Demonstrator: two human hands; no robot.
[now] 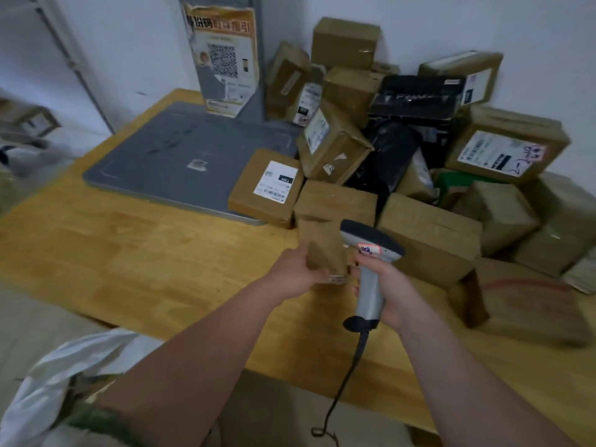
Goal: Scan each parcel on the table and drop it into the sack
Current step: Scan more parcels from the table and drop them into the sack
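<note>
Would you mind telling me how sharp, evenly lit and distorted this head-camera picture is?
Head view: dim, flat indoor light, soft shadows, no strong glare; blur smears the small parcel in the left hand and the frame's left edge; wide-angle bending curves the table edge; the scanner in the right hand is sharper.

Left hand grips small brown parcel; right hand holds scanner beside it.

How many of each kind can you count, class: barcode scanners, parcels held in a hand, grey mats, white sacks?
barcode scanner, gripped by the right hand: 1
parcel, held in the left hand: 1
grey mat: 1
white sack: 1
Total: 4
</note>
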